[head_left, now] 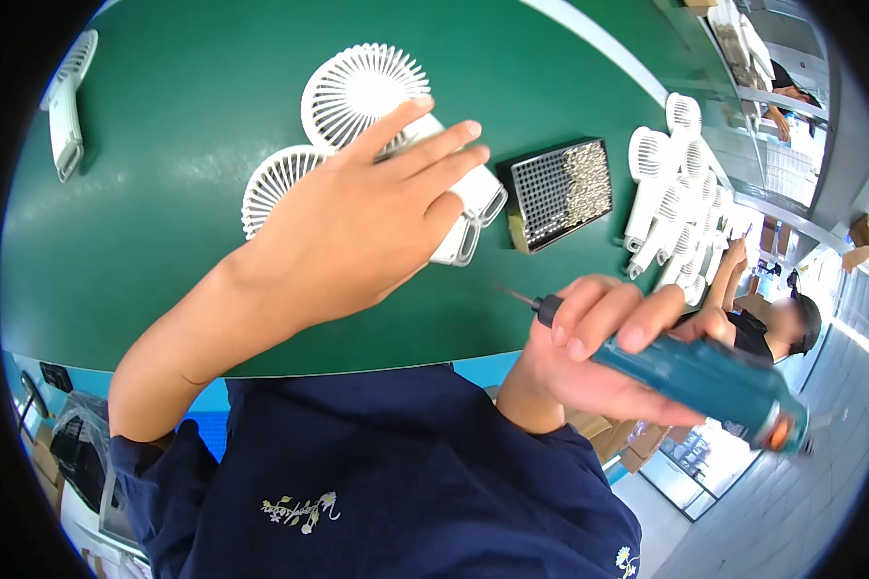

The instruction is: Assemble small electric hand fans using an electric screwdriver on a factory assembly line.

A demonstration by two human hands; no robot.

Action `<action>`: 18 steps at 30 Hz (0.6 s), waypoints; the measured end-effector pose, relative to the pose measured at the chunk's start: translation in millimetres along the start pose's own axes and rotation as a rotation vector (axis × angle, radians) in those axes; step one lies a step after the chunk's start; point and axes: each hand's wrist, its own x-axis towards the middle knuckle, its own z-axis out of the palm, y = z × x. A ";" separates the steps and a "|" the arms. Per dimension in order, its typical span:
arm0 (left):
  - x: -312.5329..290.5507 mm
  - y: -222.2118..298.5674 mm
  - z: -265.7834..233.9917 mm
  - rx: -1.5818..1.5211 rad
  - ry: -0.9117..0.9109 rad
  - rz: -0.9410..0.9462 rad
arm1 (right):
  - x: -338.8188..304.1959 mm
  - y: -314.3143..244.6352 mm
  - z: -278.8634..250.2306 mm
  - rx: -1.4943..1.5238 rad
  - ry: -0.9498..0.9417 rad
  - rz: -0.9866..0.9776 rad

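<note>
Two white handheld fans lie side by side on the green tabletop [164, 251], the upper fan [362, 92] with its round slatted head at the far end and the lower fan [275, 179] partly covered. My left hand [357, 207] rests over both, palm down with fingers stretched and spread; what its palm touches is hidden. In my right hand [584, 372] is a teal electric screwdriver [710, 376], gripped near its black nose. Its thin bit points left, just over the table's near edge and apart from the fans.
Right of the fans stands a black screw tray [521, 207], a gridded holder partly filled with small screws. Several more white fans [681, 193] are piled at the table's right side. A single fan [66, 121] lies far left. A co-worker [763, 328] sits beyond the right edge.
</note>
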 end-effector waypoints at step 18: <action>-82.7 15.2 -35.3 -0.196 0.012 -0.313 | -12.7 45.4 5.2 -1.396 -0.379 0.614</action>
